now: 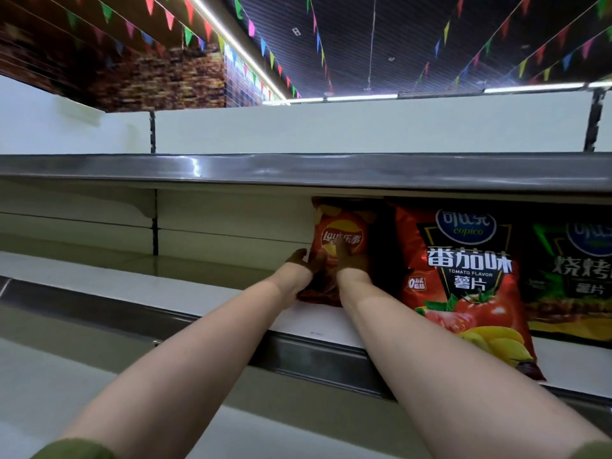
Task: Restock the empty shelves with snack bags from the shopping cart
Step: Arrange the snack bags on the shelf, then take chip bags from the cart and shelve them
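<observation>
Pinching Lay's bag [341, 238] edge, apparently: left hand [300, 260] | right hand [353, 261] on front, grip unreadable in shadow

Small red bag [337, 250] marked "Lay's", big red bag [463, 276] marked "capico", "番茄味", "TOMATO FLAVOR", "薯片", green bag [576, 276] with partly cut-off Chinese characters

Both bare forearms reach forward and up. The left grip [302, 261] holds the left edge of the Lay's bag [341, 231]. The right grip [351, 260] rests on its front, perhaps pinching; shadow hides the fingers.
</observation>
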{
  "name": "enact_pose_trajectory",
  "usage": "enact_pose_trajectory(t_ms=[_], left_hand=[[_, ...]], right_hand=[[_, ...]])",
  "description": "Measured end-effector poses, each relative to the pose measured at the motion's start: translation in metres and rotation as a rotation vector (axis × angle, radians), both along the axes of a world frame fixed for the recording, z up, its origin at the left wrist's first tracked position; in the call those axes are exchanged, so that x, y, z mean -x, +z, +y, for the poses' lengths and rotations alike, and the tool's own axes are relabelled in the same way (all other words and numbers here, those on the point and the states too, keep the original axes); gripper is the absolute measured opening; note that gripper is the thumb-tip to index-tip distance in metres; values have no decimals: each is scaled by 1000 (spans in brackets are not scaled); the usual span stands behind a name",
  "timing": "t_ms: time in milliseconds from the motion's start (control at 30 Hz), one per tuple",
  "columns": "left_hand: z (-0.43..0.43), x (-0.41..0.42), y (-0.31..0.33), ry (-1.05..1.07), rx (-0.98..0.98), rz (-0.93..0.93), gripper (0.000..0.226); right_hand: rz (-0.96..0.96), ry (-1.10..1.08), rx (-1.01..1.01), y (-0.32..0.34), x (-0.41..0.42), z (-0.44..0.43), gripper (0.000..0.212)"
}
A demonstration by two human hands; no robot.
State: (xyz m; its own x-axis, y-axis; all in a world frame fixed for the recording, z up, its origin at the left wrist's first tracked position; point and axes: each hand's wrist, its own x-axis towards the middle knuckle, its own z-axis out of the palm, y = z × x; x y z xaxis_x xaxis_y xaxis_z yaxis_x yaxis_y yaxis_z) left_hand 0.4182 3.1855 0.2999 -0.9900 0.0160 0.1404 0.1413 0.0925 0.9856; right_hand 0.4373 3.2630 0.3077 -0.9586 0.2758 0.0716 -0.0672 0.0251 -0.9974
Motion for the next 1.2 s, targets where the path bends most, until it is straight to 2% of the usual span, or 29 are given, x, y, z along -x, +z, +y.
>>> enact_pose_trajectory(t_ms=[67,133,233,333,400,467,633,867,1067,1200], left_hand=[[-4,-9,3,57,-84,-70,57],[-10,-23,2,167,-64,-44,53],[-20,-54,-2,383,123,110,50],[-31,-98,-10,501,175,198,53],[-37,-132,-21,581,212,210,58],[-39,-169,-38,687,256,188,59],[-35,-249,-87,868,316,105,67],[-27,-336,-133,1032,394,-23,69],[-16,-399,-196,1116,470,-167,63],[-12,-430,-252,1131,489,-340,68]], right_hand=[[8,-97,-68,-1,0,-3,61],[55,-157,-206,3,-11,-10,59],[333,-200,-438,3,-34,-27,51],[533,-81,-348,1,-66,-36,45],[703,-43,-319,-8,-87,-36,48],[779,65,-336,-26,-106,-34,48],[780,377,-335,-80,-149,-35,49],[744,651,-306,-135,-209,-44,47],[732,878,-481,-211,-245,-42,48],[697,1020,-645,-261,-265,-35,47]])
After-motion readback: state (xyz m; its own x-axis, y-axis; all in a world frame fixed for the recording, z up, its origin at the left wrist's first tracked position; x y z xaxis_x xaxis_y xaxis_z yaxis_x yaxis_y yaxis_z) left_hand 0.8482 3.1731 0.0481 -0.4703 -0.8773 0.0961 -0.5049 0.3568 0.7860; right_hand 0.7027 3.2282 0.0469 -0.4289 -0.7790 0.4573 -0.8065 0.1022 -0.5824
